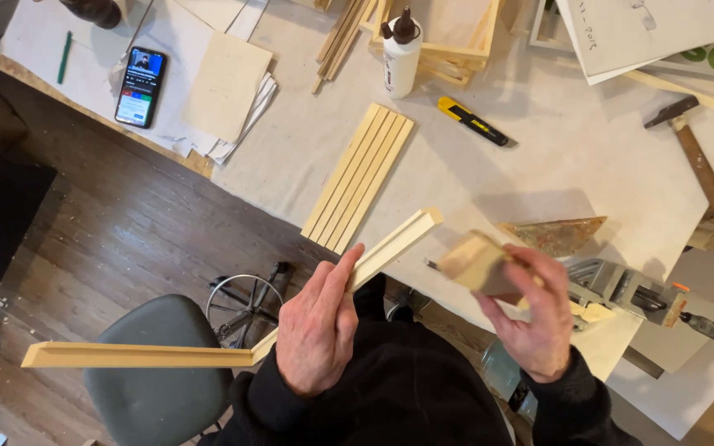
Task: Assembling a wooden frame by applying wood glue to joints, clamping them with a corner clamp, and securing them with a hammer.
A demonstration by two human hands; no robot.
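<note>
My left hand grips a long pale wooden L-shaped frame piece, joined at a corner; one arm runs left over a stool, the other reaches up toward the table. My right hand holds a small wooden block wrapped in sandpaper just right of the frame piece's upper end, a little apart from it. A set of several wooden strips lies side by side on the white-covered table above my hands.
A white glue bottle, yellow utility knife, hammer, metal corner clamp, triangular worn sheet, phone and papers lie on the table. A grey stool stands on the dark wood floor.
</note>
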